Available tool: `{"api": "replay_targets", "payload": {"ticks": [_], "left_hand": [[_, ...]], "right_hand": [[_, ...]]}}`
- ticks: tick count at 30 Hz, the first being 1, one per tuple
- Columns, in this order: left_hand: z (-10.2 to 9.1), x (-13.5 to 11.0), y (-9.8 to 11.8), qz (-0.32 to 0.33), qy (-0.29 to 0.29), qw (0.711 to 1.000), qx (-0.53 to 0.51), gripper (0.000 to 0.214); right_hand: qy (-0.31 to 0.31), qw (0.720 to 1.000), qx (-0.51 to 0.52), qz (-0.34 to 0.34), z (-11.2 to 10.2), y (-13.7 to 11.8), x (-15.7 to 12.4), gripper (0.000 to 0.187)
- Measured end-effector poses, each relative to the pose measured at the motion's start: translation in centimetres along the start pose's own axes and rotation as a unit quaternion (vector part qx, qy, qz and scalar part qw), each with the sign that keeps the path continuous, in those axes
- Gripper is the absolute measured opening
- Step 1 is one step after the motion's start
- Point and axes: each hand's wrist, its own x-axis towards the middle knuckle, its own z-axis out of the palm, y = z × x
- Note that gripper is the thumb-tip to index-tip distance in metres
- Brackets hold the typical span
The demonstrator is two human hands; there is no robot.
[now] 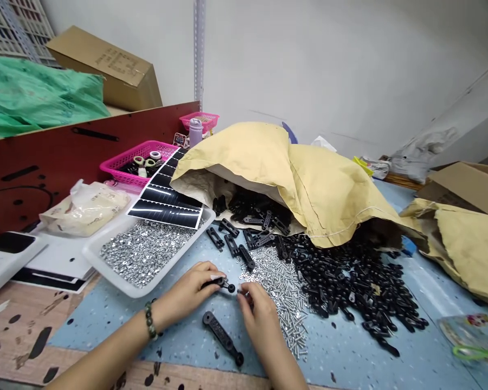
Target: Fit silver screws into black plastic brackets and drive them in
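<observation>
My left hand (187,295), with a beaded bracelet at the wrist, is closed around a black plastic arm (229,287) whose round end points right. Just beside that end, my right hand (262,314) has its thumb and fingers pinched together; what lies between them is too small to make out. Another black arm with a patterned face (223,338) lies on the blue mat (179,341) between my forearms. Loose silver screws (287,303) spread out past my right hand. Several black plastic links (231,244) lie beyond both hands.
A white tray (140,292) of small metal nuts stands left, a black printed sheet (171,189) across its back edge. Yellow sacks (248,146) spill black parts (350,276) at the back and right. A pink basket (114,172) sits by the red board (65,173).
</observation>
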Motion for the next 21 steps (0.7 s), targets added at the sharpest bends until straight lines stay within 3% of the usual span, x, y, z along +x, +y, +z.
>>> {"api": "replay_targets", "payload": {"ticks": [3,7,14,21], "left_hand": [[-0.1,0.3,0.0,-0.005,0.027,1.000,-0.005,0.021],[-0.2,0.0,0.1,-0.017,0.031,0.999,-0.018,0.021],[-0.5,0.1,0.9,-0.024,0.005,1.000,-0.003,0.020],[1.2,0.4,0.9,0.046,-0.081,0.991,0.095,0.020]], "right_hand": [[-0.033,0.999,0.002,0.019,0.3,-0.2,0.2,0.014],[-0.065,0.994,-0.077,0.039,1.0,-1.0,1.1,0.011],[-0.051,0.998,-0.027,0.023,-0.1,-0.6,0.9,0.021],[0.004,1.000,-0.015,-0.007,-0.8,0.8,-0.5,0.011]]}}
